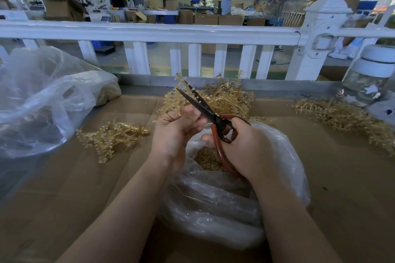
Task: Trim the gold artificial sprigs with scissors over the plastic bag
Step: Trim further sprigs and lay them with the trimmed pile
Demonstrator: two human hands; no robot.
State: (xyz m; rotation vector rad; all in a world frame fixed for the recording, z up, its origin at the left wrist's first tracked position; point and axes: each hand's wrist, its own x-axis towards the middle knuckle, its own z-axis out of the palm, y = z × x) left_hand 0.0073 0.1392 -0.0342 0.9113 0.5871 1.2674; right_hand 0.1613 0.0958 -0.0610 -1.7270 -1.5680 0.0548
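— Where do we have the scissors (205,105)?

— In our right hand (245,147), fingers curled through and around the red-orange handles. The dark blades point up and away to the left, and they look nearly together, though from this angle we cannot be sure.

— And our left hand (177,129)?

— Its fingers are pinched on a gold sprig (181,85) that rises just behind the blades, touching or nearly touching them.

— Is the plastic bag (224,198) under us?

— Yes, directly below both hands, mouth open, lying on the cardboard-covered table (64,188). We can see gold trimmings (208,159) inside it, under the right hand.

— Where are the other sprigs?

— One heap (226,97) lies just beyond our hands by the table's far edge, a smaller cluster (111,136) to the left, and another spread (346,117) far to the right.

— Anything else on the table?

— A large clear bag (42,100) bulges at the left, and a glass jar (369,79) with a white lid stands at the far right. A white railing (149,32) runs behind the table.
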